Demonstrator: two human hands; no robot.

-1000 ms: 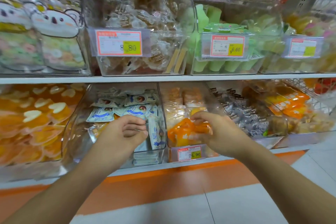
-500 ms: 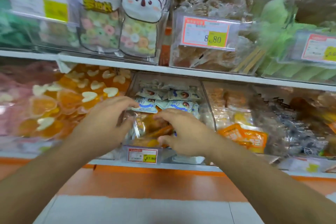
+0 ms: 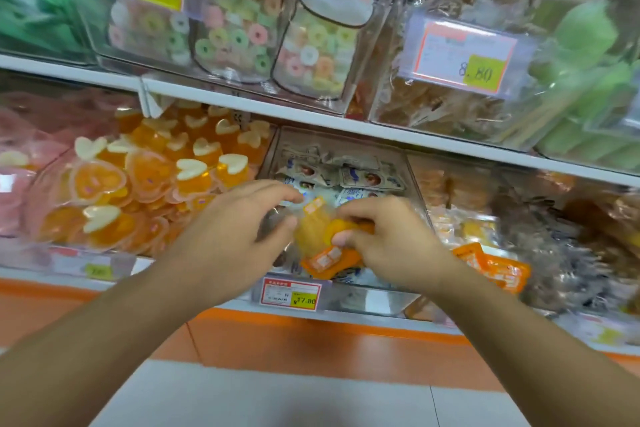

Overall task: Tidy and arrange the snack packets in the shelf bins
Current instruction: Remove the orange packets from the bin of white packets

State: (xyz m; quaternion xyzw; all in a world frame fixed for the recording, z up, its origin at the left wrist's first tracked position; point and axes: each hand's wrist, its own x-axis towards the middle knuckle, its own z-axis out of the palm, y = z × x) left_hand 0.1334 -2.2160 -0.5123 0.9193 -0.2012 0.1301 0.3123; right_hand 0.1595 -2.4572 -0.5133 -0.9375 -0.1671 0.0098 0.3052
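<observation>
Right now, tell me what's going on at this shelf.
A person is sorting snacks on the lower shelf. The right hand grips an orange snack packet over the clear bin of white-and-blue packets, above the 17.80 price tag. The left hand reaches in beside it, fingers loosely spread, close to the packet; whether it touches is unclear. Another orange packet lies in the bin to the right.

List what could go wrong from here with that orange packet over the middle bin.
1. The right hand pinches the orange packet only at one edge; it could slip out at the bin's front.
2. Set down here, it would lie on the white-and-blue sachets, mixing products.
3. The left hand hovers open close by and may knock sachets askew.
</observation>
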